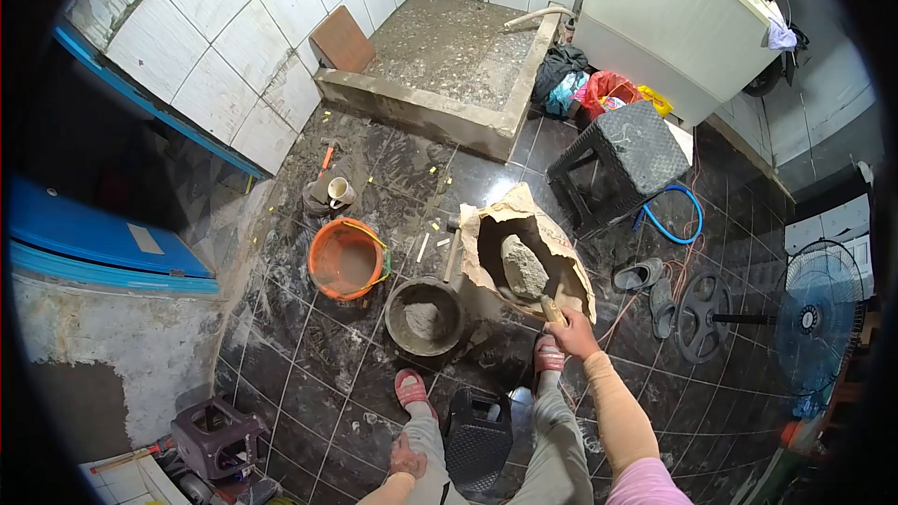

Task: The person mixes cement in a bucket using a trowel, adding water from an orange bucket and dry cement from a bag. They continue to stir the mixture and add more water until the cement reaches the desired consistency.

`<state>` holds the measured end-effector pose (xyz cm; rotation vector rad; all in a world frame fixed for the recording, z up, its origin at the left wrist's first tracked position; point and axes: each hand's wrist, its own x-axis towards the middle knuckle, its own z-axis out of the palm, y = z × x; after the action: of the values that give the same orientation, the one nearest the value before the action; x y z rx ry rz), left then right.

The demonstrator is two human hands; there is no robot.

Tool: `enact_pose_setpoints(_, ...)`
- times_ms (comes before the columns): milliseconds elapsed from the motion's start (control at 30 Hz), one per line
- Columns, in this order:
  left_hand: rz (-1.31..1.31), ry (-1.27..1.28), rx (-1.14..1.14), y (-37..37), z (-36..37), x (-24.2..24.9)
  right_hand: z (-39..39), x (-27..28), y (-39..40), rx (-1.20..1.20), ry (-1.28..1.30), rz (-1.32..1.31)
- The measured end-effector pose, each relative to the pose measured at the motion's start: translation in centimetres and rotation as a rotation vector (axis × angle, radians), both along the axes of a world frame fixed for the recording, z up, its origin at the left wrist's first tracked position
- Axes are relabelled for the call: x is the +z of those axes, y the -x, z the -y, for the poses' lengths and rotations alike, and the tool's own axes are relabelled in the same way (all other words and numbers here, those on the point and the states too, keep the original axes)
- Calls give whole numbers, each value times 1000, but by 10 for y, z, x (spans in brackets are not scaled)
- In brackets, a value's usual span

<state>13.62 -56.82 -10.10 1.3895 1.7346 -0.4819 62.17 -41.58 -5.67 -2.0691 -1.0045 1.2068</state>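
Note:
My right hand (572,332) grips the wooden handle of a trowel (550,309). The trowel's blade reaches into a torn paper bag (482,266) of grey powder. A heap of pale grey powder (524,266) shows inside the bag's mouth and hides the blade. My left hand (405,458) holds nothing and rests on my left knee. In front of my feet stands a dark round bucket (404,344) with some grey powder at its bottom. An orange bucket (321,257) with muddy residue stands to its left.
A mug (340,192) and a hammer (325,159) lie beyond the orange bucket. A dark stool (645,145), slippers (638,274), a blue hose (697,215) and a fan (809,318) are at right. A low cement curb (421,112) borders the tiled corner behind.

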Motion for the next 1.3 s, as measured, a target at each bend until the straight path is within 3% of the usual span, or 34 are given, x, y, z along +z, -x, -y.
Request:
enact_pose_setpoints(133,-16,7,-26,1,0,-4,2,13,6,-28,44,-73)
enact_pose_setpoints(233,15,-9,-34,-2,-6,1,16,7,10,73,-136,92)
enact_pose_setpoints(533,40,10,-2,4,-8,-1,58,64,48,90,-117,-17)
enact_pose_setpoints(733,51,-22,26,10,-9,4,69,49,87,185,7,-76)
enact_pose_setpoints(1033,20,12,132,24,1,14,-1,-122,193,243,199,65)
enact_pose_setpoints(1100,31,6,139,27,-1,11,-20,-186,223,236,255,149)
enact_pose_setpoints(1200,36,-10,115,36,6,9,-61,-211,239,250,530,97)
enact_pose_setpoints(1300,-25,1,100,37,5,9,-80,-217,243,391,556,99)
